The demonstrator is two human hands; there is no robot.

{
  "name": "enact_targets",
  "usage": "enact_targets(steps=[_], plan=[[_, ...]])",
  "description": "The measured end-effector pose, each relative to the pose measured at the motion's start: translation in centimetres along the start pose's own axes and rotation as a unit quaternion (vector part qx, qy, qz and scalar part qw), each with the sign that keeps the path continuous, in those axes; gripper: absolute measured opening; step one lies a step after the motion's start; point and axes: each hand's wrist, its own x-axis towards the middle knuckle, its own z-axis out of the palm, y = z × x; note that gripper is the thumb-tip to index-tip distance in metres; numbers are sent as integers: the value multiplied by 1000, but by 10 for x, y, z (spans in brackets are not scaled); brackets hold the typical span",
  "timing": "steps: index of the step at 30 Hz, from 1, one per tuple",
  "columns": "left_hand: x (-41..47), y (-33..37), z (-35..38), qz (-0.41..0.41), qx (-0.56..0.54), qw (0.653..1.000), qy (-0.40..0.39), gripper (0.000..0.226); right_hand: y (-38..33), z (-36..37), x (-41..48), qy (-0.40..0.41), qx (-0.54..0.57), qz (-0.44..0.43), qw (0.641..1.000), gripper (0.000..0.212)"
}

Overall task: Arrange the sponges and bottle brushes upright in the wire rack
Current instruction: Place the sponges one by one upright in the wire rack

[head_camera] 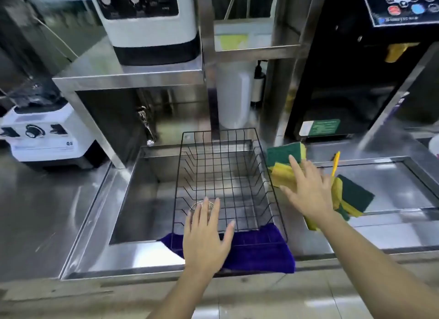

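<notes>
A: Where are your fingers rn?

B: My left hand (206, 235) is flat, fingers (204, 214) spread wide, nothing in it. It sits over the near edge of the wire rack (225, 176), palm above the purple cloth (256, 249) that lies under the rack's near end.

A: And the right?

B: Right hand (308, 190) also splayed, not gripping. Fingertips lie on or just above the sponges (282, 157), can't tell which. They're piled on the steel surface (316, 238) just right of the rack, w/ green scrub pads and yellow foam showing.

A: All the sponges in one spot?

B: A few beyond my fingertips, toward the back, one leaning green side up. More stick out from under my palm and wrist on the right; the biggest green pad (356, 195) hangs over the edge of the right basin (403, 188).

A: Brushes?

B: Only a thin yellow handle (335, 163) poking up just past my right hand; rest is hidden, can't say what it is.

A: Rack itself?

B: Black wire, no sponges in it, sitting across the left sink basin (142, 188) betw. my two hands and beyond the left one. Sth round and clear shows thru the wires right at my left fingertips; too blurry to ID.
</notes>
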Motion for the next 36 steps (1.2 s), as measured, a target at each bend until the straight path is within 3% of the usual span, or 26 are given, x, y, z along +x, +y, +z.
enact_targets(steps=[6, 12, 17, 20, 22, 26, 31, 36], plan=[[-12, 0, 9, 7, 47, 999, -13, 56, 4, 12, 2, -48, -40, 25, 998, 74], [-13, -1, 11, 16, 84, 996, 2, 55, 7, 10, 13, -47, -61, 67, 995, 46], [-12, -2, 15, 17, 77, 996, 38, 53, 0, -10, 23, 54, 71, 88, 992, 46], [-13, -2, 16, 18, 82, 996, 41, 52, -17, -25, 30, 94, 210, 94, 969, 46], [-13, -2, 15, 17, 84, 996, 35, 52, -30, -28, 32, 98, 297, 68, 947, 45], [-14, -2, 15, 13, 86, 996, 29, 53, -58, -21, 29, 35, 324, -21, 945, 47], [-15, 0, 13, 3, 84, 996, 22, 51, -88, 8, 15, -120, 238, -110, 957, 45], [-15, 1, 13, -3, 83, 996, 23, 49, -102, 37, 3, -142, 145, -212, 956, 47]])
